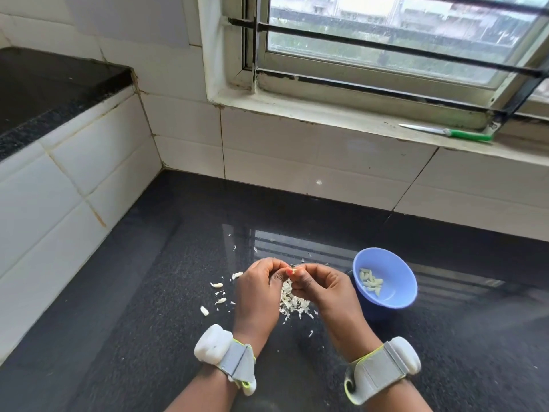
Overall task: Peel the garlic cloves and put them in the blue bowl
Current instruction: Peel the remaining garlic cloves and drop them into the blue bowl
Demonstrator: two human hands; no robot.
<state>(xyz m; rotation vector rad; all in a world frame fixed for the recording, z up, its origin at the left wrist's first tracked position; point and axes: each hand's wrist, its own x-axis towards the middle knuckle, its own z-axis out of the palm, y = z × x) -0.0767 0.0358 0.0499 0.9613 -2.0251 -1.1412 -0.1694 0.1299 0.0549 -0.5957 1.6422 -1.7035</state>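
Note:
My left hand [259, 288] and my right hand [322, 288] meet above the black counter, fingertips together. Between them they pinch a small garlic clove [294, 271], mostly hidden by the fingers. Below the hands lies a heap of papery garlic skins [292, 303]. To the left of my left hand several unpeeled cloves [218, 292] lie scattered on the counter. The blue bowl [395, 295] stands just right of my right hand and holds several peeled cloves [370, 283].
A green-handled knife [445, 132] lies on the window sill at the back right. White tiled walls [74, 188] bound the counter on the left and behind. Both wrists carry grey strapped bands.

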